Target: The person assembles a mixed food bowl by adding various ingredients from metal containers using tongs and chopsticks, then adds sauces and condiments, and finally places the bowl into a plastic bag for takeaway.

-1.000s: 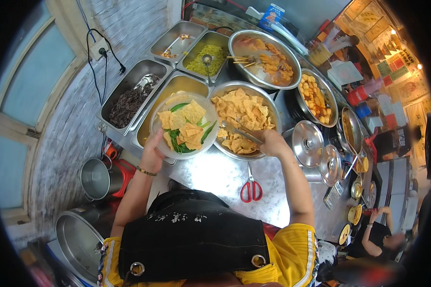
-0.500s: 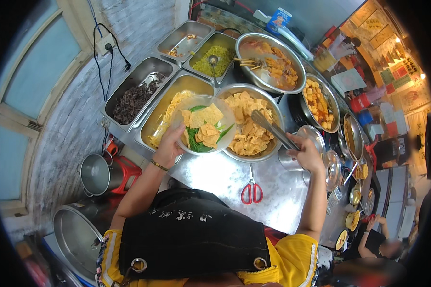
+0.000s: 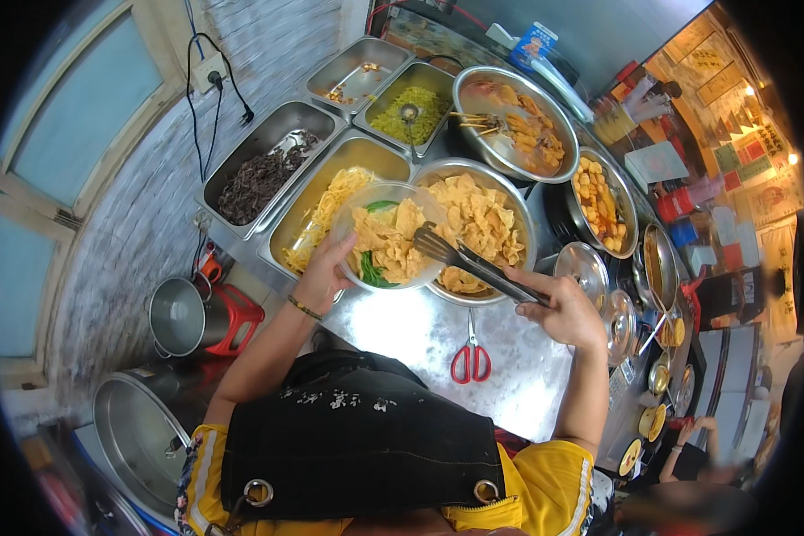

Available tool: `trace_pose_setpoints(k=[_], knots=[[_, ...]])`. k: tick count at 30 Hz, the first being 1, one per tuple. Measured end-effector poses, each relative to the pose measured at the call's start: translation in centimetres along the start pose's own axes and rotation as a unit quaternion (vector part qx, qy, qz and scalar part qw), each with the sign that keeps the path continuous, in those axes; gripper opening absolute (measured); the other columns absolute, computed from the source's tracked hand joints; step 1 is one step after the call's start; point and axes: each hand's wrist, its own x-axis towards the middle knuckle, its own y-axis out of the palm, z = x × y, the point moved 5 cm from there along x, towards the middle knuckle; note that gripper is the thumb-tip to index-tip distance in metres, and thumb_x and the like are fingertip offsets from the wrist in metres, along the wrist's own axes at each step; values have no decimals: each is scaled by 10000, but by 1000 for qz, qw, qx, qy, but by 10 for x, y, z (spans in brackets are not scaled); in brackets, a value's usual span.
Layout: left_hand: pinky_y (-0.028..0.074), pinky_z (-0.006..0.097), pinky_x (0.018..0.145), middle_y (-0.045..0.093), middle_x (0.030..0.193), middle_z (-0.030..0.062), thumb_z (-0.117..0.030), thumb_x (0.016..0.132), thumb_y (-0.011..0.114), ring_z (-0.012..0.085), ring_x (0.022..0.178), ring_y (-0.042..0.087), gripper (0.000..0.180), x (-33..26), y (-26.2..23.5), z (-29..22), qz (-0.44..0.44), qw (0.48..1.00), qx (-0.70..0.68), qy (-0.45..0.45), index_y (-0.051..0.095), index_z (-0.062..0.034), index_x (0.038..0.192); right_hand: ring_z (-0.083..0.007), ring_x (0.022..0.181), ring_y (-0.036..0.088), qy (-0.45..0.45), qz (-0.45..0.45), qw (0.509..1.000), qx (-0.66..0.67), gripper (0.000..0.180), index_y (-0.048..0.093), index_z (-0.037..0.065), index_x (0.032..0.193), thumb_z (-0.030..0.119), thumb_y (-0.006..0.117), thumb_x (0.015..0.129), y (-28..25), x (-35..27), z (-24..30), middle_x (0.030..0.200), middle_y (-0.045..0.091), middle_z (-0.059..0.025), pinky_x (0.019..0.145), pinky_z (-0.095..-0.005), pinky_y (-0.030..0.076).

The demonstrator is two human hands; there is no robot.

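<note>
My left hand (image 3: 324, 271) grips the rim of a clear plastic bowl (image 3: 347, 219) that holds green leaves (image 3: 372, 270) under a heap of flat, crisp-looking yellow pieces (image 3: 393, 234). In my right hand (image 3: 558, 306) is a pair of tongs (image 3: 473, 262) with dark handles. The tongs' tips are over the bowl's right side, at the yellow pieces. Just behind and to the right stands a round metal basin (image 3: 524, 214) full of the same pieces. Whether the tips still pinch a piece is hard to make out.
Left of the basin are steel trays of yellow strips (image 3: 335, 207), dark shreds (image 3: 257, 183) and chopped green food (image 3: 415, 105). Red-handled scissors (image 3: 471, 360) lie on the steel counter (image 3: 393, 326). Pots of cooked food (image 3: 515, 125) and glass lids (image 3: 583, 268) stand right. A person's arms show far right.
My right hand has brought the tongs left from the basin to the bowl. More yellow pieces now cover the green leaves in the bowl.
</note>
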Motion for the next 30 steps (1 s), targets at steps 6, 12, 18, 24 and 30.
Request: trace_pose_setpoints(k=[6,12,18,24,30], knots=[[515,391,866,482,1280,117,-327,902,522,234,1146,527,596,-3,4,-4,-4,1000,1,0,287,-61,1382,-84,679,534,15,-56,988,145,528,565,36,1218,-46,684,710,-12,-6,-15,865,669,-68,649,-232,453],[483,382,908,473,1296,120,-297,907,500,236,1165,508,558,-9,3,-11,-23,999,5,37,316,-45,1370,-141,723,586,61,-107,992,-5,578,546,34,1239,-7,701,684,-25,-16,-40,777,646,-67,702,-244,454],[357,388,1020,472,1315,127,-336,917,463,253,1207,463,528,-39,-40,-25,-7,974,-209,93,389,-4,1322,-287,732,643,91,-103,990,-36,570,561,6,1187,123,726,654,-10,8,-43,790,653,-162,703,-353,483],[369,368,998,493,1301,109,-309,928,453,241,1187,481,492,-80,-90,-67,-138,970,-79,186,404,-6,1312,-344,884,604,-42,56,975,-211,558,527,23,1219,165,706,710,42,104,47,906,635,-212,763,-415,467],[353,379,1010,451,1335,110,-294,929,452,235,1212,450,504,-125,-128,-78,-199,942,-96,253,371,-9,1337,-315,972,611,-16,170,900,-400,270,642,-8,953,56,590,696,96,201,88,984,637,-200,807,-398,489]])
